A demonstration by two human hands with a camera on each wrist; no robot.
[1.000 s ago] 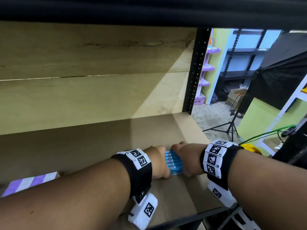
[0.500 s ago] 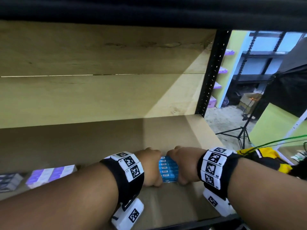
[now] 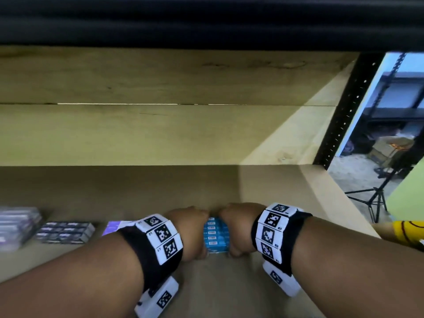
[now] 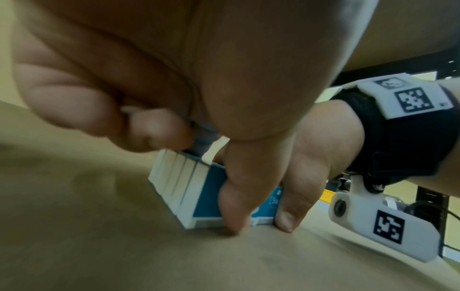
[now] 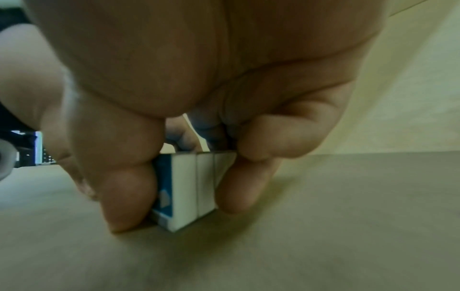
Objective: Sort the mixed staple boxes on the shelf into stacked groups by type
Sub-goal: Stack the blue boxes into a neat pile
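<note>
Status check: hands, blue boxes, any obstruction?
Left hand and right hand both grip blue staple boxes, standing on shelf board. Nothing blocking.

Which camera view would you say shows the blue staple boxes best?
The left wrist view: the blue staple boxes show side by side, with a blue face. The head view gives only their labelled tops between both hands; the right wrist view shows just a few white ends.

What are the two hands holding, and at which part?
Both hold the row of blue staple boxes: left hand grips its left end, right hand its right end, thumbs on the near face.
</note>
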